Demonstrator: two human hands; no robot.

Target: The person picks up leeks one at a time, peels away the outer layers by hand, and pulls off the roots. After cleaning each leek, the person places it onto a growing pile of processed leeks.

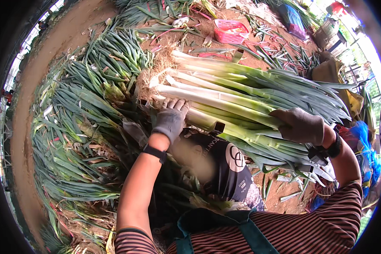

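Observation:
A thick bundle of trimmed leeks [224, 91], white stalks and roots to the left and green leaves to the right, lies across a metal frame in front of me. My left hand [171, 118], in a grey glove, grips the white stalks near the root end. My right hand [300, 125], also gloved in grey, presses down on the green part of the bundle. A dark cloth with pale print [224, 165] covers my lap under the bundle.
Heaps of cut leek leaves [84, 114] cover the ground on my left and ahead. A pink plastic basket [230, 30] stands on the bare soil at the back. Blue bags [366, 144] and yellow cloth lie at the right.

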